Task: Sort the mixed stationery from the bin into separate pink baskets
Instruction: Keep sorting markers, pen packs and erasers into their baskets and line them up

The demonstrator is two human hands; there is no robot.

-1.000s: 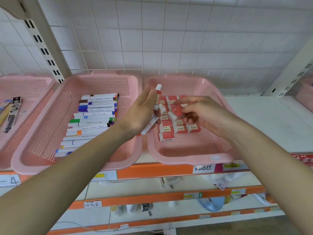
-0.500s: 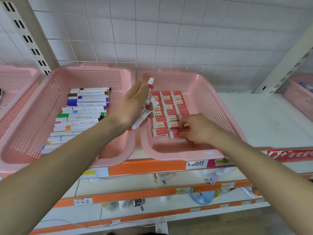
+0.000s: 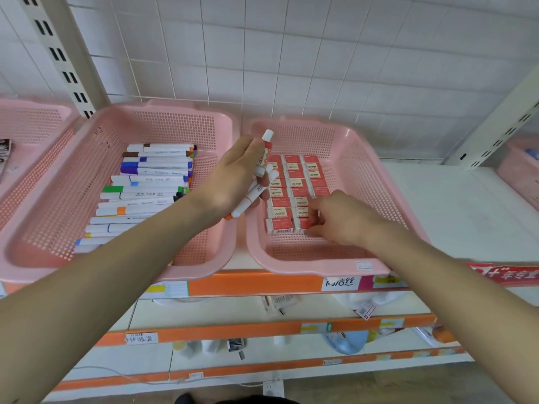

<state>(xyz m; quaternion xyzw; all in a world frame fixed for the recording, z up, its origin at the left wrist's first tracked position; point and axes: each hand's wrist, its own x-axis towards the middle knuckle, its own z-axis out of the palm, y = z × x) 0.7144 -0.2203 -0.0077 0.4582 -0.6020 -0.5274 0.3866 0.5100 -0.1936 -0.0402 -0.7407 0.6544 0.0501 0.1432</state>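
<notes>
Two pink baskets sit side by side on the shelf. The left basket (image 3: pixel 58 182) holds a row of white markers (image 3: pixel 151 182) with coloured caps. The right basket (image 3: pixel 364 176) holds red and white eraser boxes (image 3: pixel 294 185) laid in neat rows. My left hand (image 3: pixel 230 182) hovers between the baskets and grips a bundle of white markers with orange ends (image 3: pixel 248 199) plus an eraser box (image 3: pixel 267 147). My right hand (image 3: pixel 341 220) is down in the right basket, its fingers pinching an eraser box (image 3: pixel 303 223) at the near end of the rows.
A third pink basket (image 3: pixel 26 135) is at the far left and another (image 3: pixel 519 170) at the far right. White shelf surface (image 3: pixel 455 211) lies right of the eraser basket. Orange-edged lower shelves (image 3: pixel 233 328) hold assorted goods. A tiled wall stands behind.
My right hand went down from beside my left hand into the right basket and now sets an eraser box at the front of the rows. My left hand held its bundle still.
</notes>
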